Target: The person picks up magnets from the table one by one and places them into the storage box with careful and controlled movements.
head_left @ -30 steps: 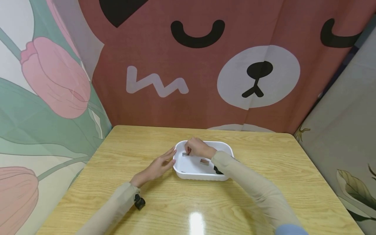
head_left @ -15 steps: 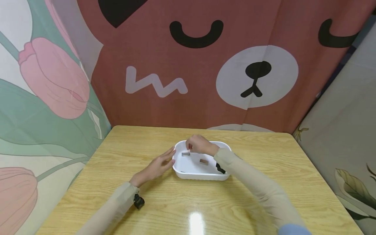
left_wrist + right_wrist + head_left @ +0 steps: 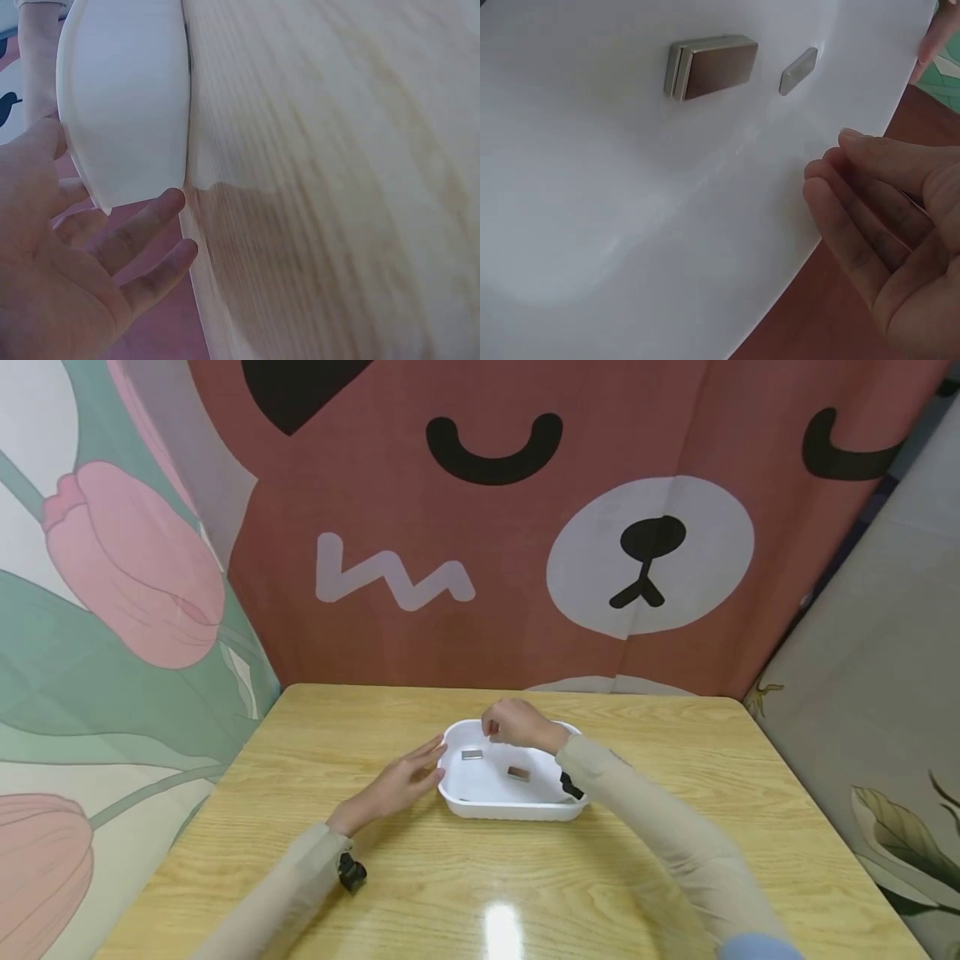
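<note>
A white tub [image 3: 487, 811] with rounded corners stands on the table. My left hand [image 3: 401, 785] rests against its left side; the left wrist view shows the fingers [image 3: 142, 232] spread loosely at the tub's wall [image 3: 131, 97]. My right hand [image 3: 517, 723] is over the far rim, its fingers loosely bent with nothing between them in the right wrist view. A thin silver rectangular block [image 3: 472, 755] lies on the tub's floor near the left end. Nearer the middle sits a thicker silver block [image 3: 712, 69], layered like a stack, with a brownish reflection on its face.
The wood-grain table [image 3: 420, 893] reaches back to a red curtain [image 3: 375, 643] with a bear's face. Patterned cloths hang along both sides. My right forearm [image 3: 660, 810] crosses over the tub's right end, hiding part of it.
My right hand has let go of the thin silver block at the left and drawn up and right toward the far rim. The left hand stays at the tub's side.
</note>
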Demonstrator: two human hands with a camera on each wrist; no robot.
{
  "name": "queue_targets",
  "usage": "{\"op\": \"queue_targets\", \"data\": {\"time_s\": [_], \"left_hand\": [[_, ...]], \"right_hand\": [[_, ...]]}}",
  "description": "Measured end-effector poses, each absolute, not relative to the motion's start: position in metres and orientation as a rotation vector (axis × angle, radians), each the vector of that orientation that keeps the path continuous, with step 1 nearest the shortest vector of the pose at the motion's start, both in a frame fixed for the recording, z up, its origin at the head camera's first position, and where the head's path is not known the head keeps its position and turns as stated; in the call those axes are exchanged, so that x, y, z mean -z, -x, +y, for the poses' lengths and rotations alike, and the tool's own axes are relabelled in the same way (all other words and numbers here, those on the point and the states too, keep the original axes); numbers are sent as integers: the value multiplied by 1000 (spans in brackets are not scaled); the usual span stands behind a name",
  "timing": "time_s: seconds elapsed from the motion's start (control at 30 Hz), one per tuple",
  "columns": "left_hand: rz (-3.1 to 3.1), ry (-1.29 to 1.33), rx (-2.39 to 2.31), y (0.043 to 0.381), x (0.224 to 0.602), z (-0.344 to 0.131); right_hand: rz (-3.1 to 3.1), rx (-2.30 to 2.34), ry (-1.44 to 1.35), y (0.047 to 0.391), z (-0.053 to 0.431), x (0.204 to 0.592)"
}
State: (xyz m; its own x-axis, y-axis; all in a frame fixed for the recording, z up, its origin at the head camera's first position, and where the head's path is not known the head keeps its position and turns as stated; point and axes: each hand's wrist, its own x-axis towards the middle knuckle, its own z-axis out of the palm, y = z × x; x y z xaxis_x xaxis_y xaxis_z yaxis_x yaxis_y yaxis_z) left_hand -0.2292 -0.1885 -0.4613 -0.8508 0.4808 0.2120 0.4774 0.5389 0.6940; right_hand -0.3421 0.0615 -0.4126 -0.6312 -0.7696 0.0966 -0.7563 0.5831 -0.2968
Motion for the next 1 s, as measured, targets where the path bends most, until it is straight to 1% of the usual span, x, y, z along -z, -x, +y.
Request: {"op": "queue_targets", "data": {"time_s": [0.4,0.73,1.0], "left_hand": [[2754,-911,-1225,236,458,-193],[2846,-972,-1225,246,455,-196],[2921,-851,-1202,249,454,-201]], "right_hand": [[2852,599,1253,342,86,394],[2895,655,1294,336,116,379],[2941,655,1324,332,137,378]]}}
